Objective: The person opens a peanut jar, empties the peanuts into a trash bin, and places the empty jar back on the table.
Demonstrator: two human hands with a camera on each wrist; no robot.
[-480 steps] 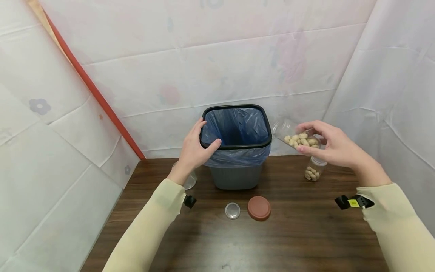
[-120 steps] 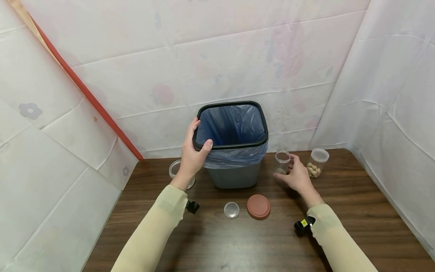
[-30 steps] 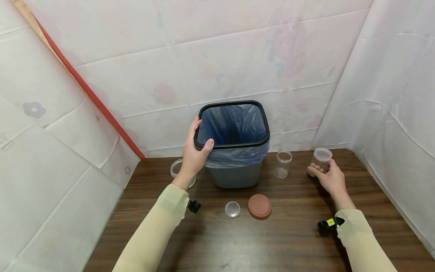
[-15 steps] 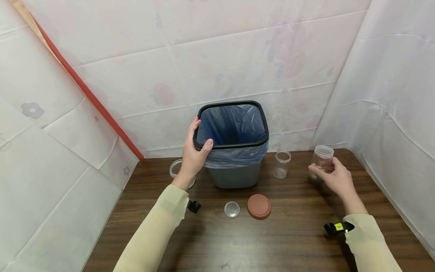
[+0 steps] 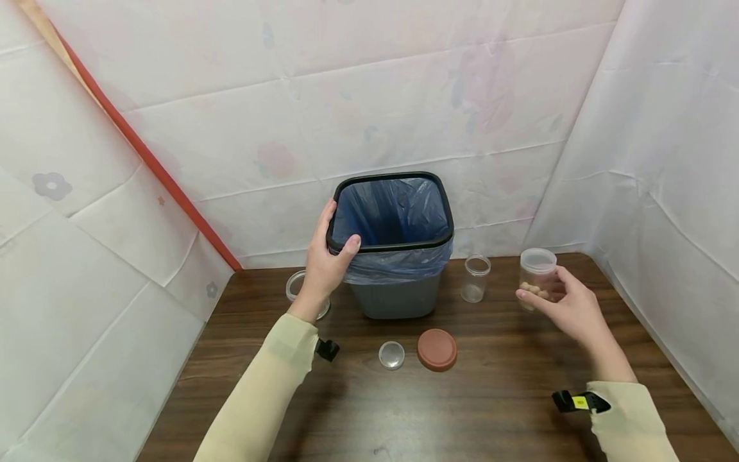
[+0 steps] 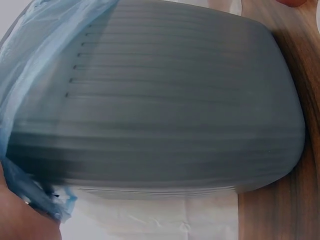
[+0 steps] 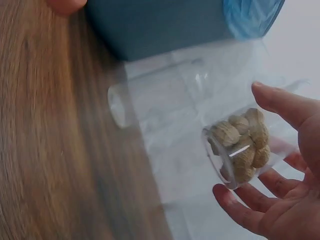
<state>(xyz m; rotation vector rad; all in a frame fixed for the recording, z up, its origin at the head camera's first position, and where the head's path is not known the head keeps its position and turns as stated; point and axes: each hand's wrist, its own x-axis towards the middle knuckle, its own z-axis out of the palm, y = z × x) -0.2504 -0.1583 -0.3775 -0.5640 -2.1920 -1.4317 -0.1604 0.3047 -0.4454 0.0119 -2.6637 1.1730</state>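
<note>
In the head view my left hand (image 5: 324, 266) grips the left front corner of a trash bin (image 5: 398, 298), thumb over the black rim, fingers along its left side. The grey bin is lined with a blue plastic bag (image 5: 395, 208). At the right, my right hand (image 5: 568, 305) holds a clear jar (image 5: 537, 273) with a frosted top and several peanuts (image 7: 242, 142) at its bottom. It looks raised slightly off the table in the right wrist view. An empty clear jar (image 5: 475, 279) stands between the bin and this hand.
Another clear jar (image 5: 296, 284) stands left of the bin, partly hidden by my left hand. A small clear lid (image 5: 391, 355) and a reddish-brown lid (image 5: 437, 350) lie on the wooden table (image 5: 479, 410) in front. White printed cloth (image 5: 369, 115) closes in the back and sides.
Earlier my right hand tilted a jar of peanuts beside the bin, then stood an empty jar down. Since then it has taken the other peanut jar and lifted it slightly. My left hand stays put.
</note>
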